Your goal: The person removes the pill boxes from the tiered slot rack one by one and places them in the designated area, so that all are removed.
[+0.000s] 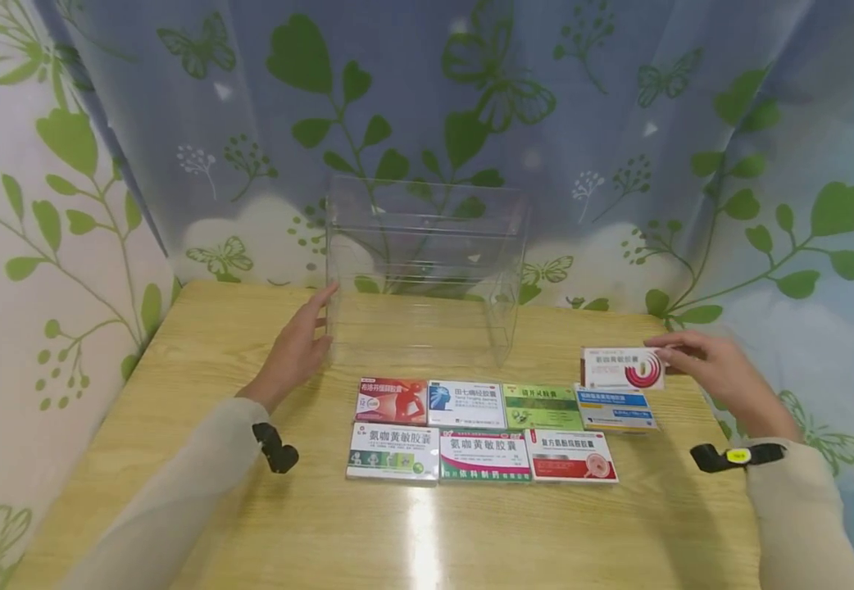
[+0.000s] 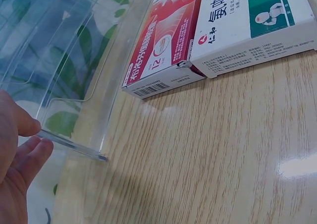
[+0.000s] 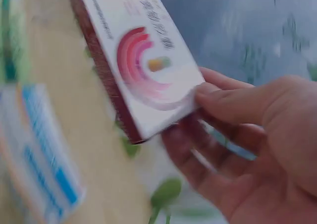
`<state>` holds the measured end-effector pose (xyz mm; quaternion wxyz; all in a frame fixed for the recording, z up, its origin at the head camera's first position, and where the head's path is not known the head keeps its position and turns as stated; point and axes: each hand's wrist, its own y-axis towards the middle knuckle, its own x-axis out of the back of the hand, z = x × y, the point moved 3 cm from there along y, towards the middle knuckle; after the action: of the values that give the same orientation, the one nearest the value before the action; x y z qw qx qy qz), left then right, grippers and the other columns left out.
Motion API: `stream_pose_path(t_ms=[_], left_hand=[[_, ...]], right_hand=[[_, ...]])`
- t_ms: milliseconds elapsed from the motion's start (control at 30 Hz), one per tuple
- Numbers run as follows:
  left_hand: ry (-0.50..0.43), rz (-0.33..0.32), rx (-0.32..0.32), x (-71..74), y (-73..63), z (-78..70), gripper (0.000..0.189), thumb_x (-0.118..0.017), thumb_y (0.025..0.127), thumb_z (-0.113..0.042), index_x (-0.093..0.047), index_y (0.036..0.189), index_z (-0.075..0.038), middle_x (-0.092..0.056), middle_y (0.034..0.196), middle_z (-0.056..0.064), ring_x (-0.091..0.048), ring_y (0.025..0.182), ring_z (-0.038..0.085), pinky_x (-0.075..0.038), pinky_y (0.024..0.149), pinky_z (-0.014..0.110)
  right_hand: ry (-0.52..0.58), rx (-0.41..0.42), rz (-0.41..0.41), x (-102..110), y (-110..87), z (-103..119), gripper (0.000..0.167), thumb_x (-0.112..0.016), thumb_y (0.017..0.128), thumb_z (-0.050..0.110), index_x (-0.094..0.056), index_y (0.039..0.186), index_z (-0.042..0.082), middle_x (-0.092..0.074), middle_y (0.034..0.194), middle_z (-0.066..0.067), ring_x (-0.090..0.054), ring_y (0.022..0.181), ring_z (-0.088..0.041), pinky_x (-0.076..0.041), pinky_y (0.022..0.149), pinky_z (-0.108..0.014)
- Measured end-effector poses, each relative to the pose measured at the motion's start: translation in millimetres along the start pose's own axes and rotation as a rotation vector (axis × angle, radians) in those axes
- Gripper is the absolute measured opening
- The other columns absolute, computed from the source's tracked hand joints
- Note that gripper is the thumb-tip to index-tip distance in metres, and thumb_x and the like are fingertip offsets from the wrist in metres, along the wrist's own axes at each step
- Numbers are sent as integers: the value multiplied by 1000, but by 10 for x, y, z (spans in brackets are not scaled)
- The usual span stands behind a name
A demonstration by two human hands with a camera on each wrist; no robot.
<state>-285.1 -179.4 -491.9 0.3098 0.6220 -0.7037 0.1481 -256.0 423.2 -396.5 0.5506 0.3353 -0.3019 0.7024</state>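
A clear plastic display rack [image 1: 427, 319] stands toward the back of the table. At its left side is my left hand [image 1: 294, 352], and in the left wrist view thumb and fingertips pinch the edge of its side panel [image 2: 74, 147]. My right hand [image 1: 715, 369] holds a white medicine box [image 1: 622, 368] with a dark red side and a pink-red ring design by its right end, thumb on the printed face and fingers behind. This box is raised just behind a blue-and-white medicine box [image 1: 616, 409] and overlaps its upper edge in the head view.
Two rows of medicine boxes lie in front of the rack. The back row includes a red box [image 1: 392, 401], a white-blue box [image 1: 466, 405] and a green box [image 1: 542, 406]. In front lie white-green [image 1: 393, 452], green-pink [image 1: 484, 456] and white-red boxes [image 1: 573, 456]. A patterned curtain [image 1: 412, 106] hangs behind.
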Motion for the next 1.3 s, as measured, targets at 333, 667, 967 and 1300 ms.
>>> stream_pose_path(t_ms=[333, 667, 967, 1300], left_hand=[[-2, -4, -5, 15, -8, 8, 88, -56, 107, 10, -15, 177, -26, -27, 178, 21, -55, 145, 50, -55, 115, 64], [0, -15, -3, 33, -28, 29, 90, -56, 106, 11, -16, 177, -28, -26, 179, 19, -55, 145, 51, -55, 114, 64], [-5, -16, -3, 15, -43, 0, 88, -57, 107, 10, -18, 176, -27, -26, 180, 18, -56, 145, 50, -54, 115, 64], [-29, 2, -10, 54, -35, 30, 88, -58, 109, 4, -14, 177, -31, -29, 178, 18, -56, 144, 49, -57, 113, 63]], right_hand=[[224, -187, 319, -242, -540, -863, 44, -56, 115, 15, -58, 145, -17, -54, 149, -42, -72, 105, 1, -69, 92, -35], [220, -273, 321, -428, -540, -1092, 44, -58, 114, 16, -58, 144, -17, -60, 145, -39, -72, 103, -3, -69, 89, -37], [301, -297, 258, -503, -591, -1169, 44, -59, 113, 9, -52, 143, -21, -70, 133, -26, -75, 99, -7, -69, 88, -33], [31, -213, -93, -466, -423, -820, 56, -46, 119, 35, -52, 151, -11, -62, 141, -38, -71, 100, -9, -65, 80, -26]])
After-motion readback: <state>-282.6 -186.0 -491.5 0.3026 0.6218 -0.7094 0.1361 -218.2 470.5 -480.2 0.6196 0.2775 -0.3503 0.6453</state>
